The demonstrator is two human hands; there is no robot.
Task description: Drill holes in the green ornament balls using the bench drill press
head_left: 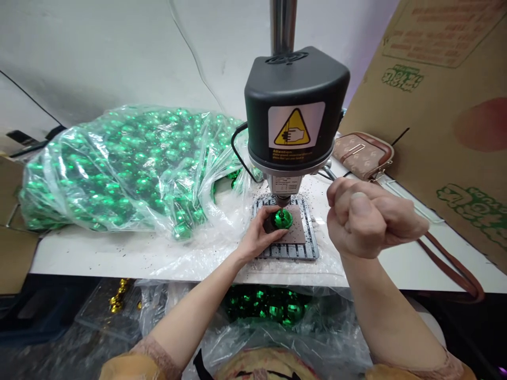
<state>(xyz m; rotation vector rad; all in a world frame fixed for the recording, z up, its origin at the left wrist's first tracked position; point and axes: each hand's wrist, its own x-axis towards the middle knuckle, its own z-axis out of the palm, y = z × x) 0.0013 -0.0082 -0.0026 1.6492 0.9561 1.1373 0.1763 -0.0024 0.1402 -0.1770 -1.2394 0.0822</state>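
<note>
Green ball pinned under the drill, both hands busy

So the biggest thing here was a white table (pixel 59 256) running right across, with a big cardboard box (pixel 439 124) leaning in on the right. A huge clear bag of shiny green balls (pixel 127 169) slumped over the table's left side, and more green balls (pixel 277 309) sat in plastic below the front edge. A black bench drill (pixel 297 79) with a yellow warning sticker stood in the middle, a patterned pouch (pixel 358 155) behind it to the right.

Right hand (pixel 370 221) was curled into a tight fist at the drill's lever (pixel 328 170); looked like it was gripping it, though the fingers hid the actual grip. Left hand (pixel 259 232) was pinching one green ball (pixel 287 219) between thumb and fingers, on a thin board (pixel 299 232) over the slotted metal plate (pixel 313 232), right under the drill bit (pixel 281 212).

My read: this was the drilling step, bit at the top of the ball, though I couldn't tell if it had gone in. Next move called for a dead-steady left pinch, fingertips clear of the bit, and smooth control of the lever.
</note>
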